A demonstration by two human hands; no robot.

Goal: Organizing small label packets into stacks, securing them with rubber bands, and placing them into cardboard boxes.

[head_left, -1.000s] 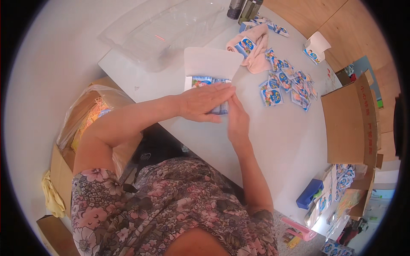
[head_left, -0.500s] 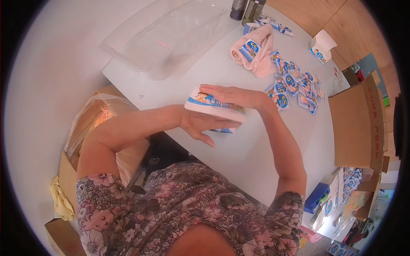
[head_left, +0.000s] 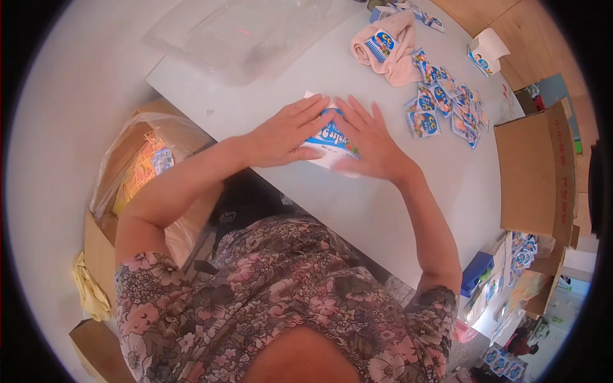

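A small white carton box (head_left: 331, 142) with blue print lies on the table, under both of my hands. My left hand (head_left: 281, 135) rests flat across its left side, fingers stretched and pressed against the top. From the right, my right hand (head_left: 377, 145) covers the other side with its fingers spread; the lower part of this hand is slightly blurred. Neither hand wraps round the box, and most of its edges are hidden beneath them. To the right of my right hand is a loose pile of small blue-and-white packets (head_left: 440, 101).
A rolled pink towel (head_left: 402, 60) with a packet on it lies beyond the box. An open small box (head_left: 482, 60) stands at far right, above a large brown carton (head_left: 530, 179). A clear plastic tray (head_left: 223, 54) is at far left, a lined carton (head_left: 185, 131) below.
The box was tilted between my hands, one above and one below; now it lies with its printed face up, both hands on top. The view has shifted slightly.
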